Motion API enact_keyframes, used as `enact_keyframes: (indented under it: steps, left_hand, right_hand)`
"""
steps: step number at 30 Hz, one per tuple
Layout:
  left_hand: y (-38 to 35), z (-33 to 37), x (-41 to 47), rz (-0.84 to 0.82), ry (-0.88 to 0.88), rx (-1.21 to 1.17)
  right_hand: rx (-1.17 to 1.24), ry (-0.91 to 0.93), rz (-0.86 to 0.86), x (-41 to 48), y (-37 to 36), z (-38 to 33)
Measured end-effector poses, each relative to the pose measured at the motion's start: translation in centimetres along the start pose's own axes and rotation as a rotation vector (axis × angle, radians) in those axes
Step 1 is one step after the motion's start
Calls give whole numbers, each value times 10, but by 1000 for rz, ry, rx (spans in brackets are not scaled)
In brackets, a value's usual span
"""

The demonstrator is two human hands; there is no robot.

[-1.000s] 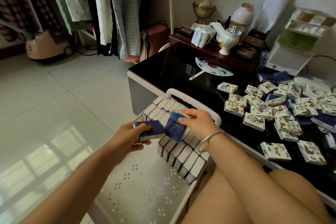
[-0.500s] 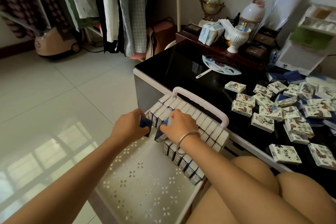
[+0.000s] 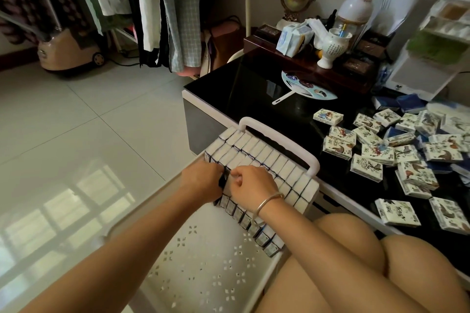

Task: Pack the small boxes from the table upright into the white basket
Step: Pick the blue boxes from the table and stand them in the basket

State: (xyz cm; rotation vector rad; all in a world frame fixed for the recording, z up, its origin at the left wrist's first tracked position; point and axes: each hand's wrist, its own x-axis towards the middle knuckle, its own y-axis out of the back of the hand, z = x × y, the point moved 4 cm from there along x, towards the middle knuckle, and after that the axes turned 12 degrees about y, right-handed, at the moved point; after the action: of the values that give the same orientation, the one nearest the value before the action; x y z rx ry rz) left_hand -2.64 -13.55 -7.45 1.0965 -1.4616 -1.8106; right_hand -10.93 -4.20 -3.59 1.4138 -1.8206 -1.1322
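A white basket (image 3: 203,256) with a handle (image 3: 279,137) lies in front of me, its perforated wall facing up. Rows of small boxes (image 3: 264,157) stand upright in it, packed side by side. My left hand (image 3: 201,180) grips a dark blue box (image 3: 222,181) at the near end of a row, mostly hidden between my hands. My right hand (image 3: 251,185), with a bangle on its wrist, has its fingers curled against the same spot, pinching a box top. Several loose printed boxes (image 3: 379,155) lie flat on the black table (image 3: 254,89).
A paper fan (image 3: 307,87), a white cup (image 3: 333,48), tissue packs and wooden boxes sit at the table's back. Blue boxes (image 3: 409,101) lie at the far right. Clothes hang at the left over a tiled floor. My knees are at the lower right.
Both hands carried blue boxes from above the basket down into the row. The boxes are now sunk between the packed ones and my hands are close together.
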Motion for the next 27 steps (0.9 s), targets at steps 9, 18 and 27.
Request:
enact_keyframes:
  steps: [9, 18, 27]
  left_hand:
    - [8, -6, -6, -185, 73, -427]
    - [-7, -20, -18, -401, 259, -912]
    - [3, -32, -24, 16, 285, -613]
  right_hand:
    - [10, -29, 21, 0, -13, 12]
    - [15, -63, 31, -3, -13, 19]
    - [195, -56, 136, -15, 5, 31]
